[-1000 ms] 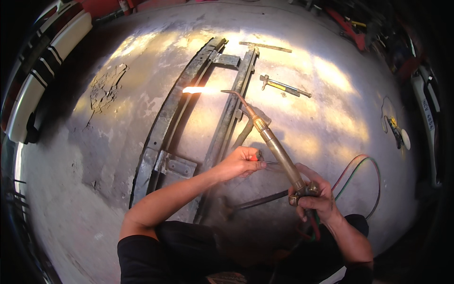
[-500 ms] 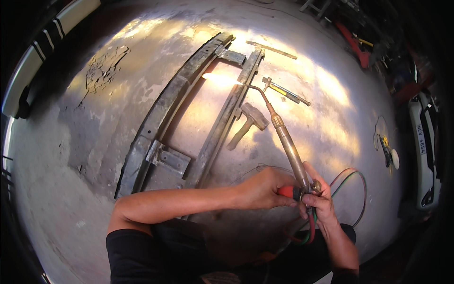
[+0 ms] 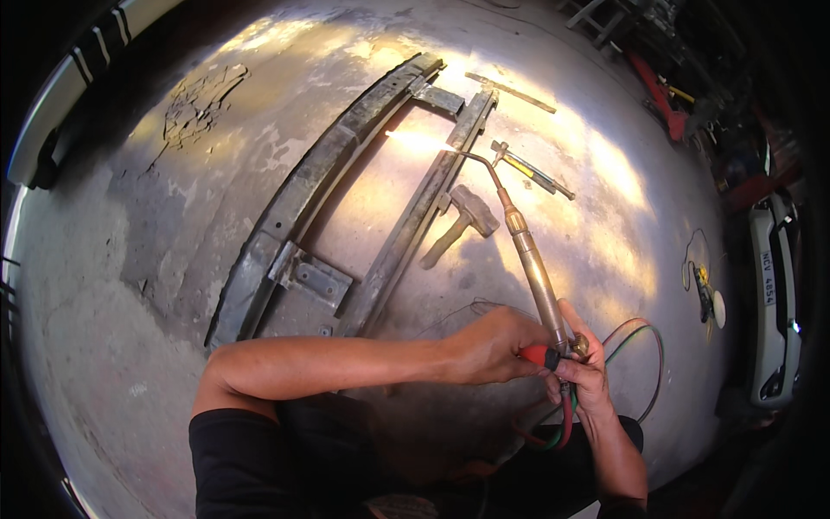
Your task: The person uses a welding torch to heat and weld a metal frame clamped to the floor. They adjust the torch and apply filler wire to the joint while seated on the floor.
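Observation:
A lit gas torch [image 3: 538, 275] with a brass-coloured body and a thin bent tip points up and to the left. From its tip a bright flame [image 3: 420, 142] shoots leftward above the metal frame. My right hand [image 3: 590, 374] is closed around the torch's lower end, by its valve knob [image 3: 580, 345]. Close against it, my left hand [image 3: 497, 346] is closed on a small red object with a black end [image 3: 539, 355], whose exact kind I cannot make out. Red and green hoses [image 3: 566, 424] hang from the torch below my hands.
On the concrete floor lies a long steel bumper beam [image 3: 298, 195] beside a narrower metal rail [image 3: 415, 221]. A sledgehammer head with a short handle [image 3: 467, 221], a yellow-and-dark tool [image 3: 532, 170] and a flat bar [image 3: 512, 92] lie nearby. A car bumper [image 3: 772, 303] stands at right.
The flame has become narrower and more pointed. The view has shifted slightly. Both hands keep their grips, with the left hand's red object a little farther right.

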The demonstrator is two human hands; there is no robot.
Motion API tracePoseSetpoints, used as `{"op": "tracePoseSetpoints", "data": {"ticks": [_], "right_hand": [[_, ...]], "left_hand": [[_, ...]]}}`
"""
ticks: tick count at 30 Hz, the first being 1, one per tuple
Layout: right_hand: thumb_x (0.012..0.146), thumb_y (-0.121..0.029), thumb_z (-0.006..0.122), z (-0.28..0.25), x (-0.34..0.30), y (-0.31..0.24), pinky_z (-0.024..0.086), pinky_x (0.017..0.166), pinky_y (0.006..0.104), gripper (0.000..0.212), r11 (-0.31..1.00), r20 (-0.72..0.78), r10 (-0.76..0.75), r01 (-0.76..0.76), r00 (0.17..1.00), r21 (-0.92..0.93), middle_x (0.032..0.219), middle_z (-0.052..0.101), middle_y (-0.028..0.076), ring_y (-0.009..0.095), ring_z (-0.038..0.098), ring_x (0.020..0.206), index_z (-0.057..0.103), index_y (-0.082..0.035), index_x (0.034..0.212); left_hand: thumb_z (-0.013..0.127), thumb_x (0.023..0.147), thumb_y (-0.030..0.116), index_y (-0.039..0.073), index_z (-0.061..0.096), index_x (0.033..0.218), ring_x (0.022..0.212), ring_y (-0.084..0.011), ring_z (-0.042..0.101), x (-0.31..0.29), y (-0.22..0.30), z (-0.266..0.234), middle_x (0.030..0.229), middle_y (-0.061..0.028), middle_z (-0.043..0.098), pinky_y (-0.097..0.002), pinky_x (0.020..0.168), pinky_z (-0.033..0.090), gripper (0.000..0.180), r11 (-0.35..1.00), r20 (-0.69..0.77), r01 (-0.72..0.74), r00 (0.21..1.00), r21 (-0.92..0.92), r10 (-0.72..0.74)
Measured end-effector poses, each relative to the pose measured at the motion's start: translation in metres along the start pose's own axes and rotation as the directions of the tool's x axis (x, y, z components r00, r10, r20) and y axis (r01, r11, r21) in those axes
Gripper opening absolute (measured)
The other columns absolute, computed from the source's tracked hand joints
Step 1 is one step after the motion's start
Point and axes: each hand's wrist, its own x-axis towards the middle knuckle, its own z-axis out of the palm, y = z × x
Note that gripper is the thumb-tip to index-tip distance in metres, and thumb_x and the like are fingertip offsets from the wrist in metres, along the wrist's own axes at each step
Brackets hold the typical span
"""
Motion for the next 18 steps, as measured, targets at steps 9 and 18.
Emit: {"op": "tracePoseSetpoints", "data": {"ticks": [9,18], "right_hand": [[0.086,-0.011,0.075,-0.003,-0.001,0.002,0.051,0.042,0.0295,0.091,0.998,0.043,-0.021,0.023,0.999,-0.062,0.090,0.067,0.013,0.018,0.063,0.052,0.023,-0.001,0.160],[0.104,-0.032,0.054,-0.012,-0.003,0.011,0.050,0.041,0.0312,0.030,0.986,-0.013,-0.046,0.044,0.999,-0.160,0.076,0.063,0.015,0.021,0.061,0.048,0.052,-0.003,0.112]], "left_hand": [[0.079,0.081,0.002,0.005,0.071,0.112,0.088,-0.0350,0.068,-0.001,0.004,-0.001,0.092,-0.0173,0.069,-0.0417,0.077,0.052,0.032,0.998,0.006,-0.045,0.999,0.044,0.045],[0.078,0.083,0.003,0.002,0.069,0.108,0.086,-0.0349,0.068,-0.002,-0.005,0.003,0.093,-0.0169,0.069,-0.0419,0.076,0.052,0.027,0.996,-0.022,-0.041,0.999,0.076,0.043]]}}
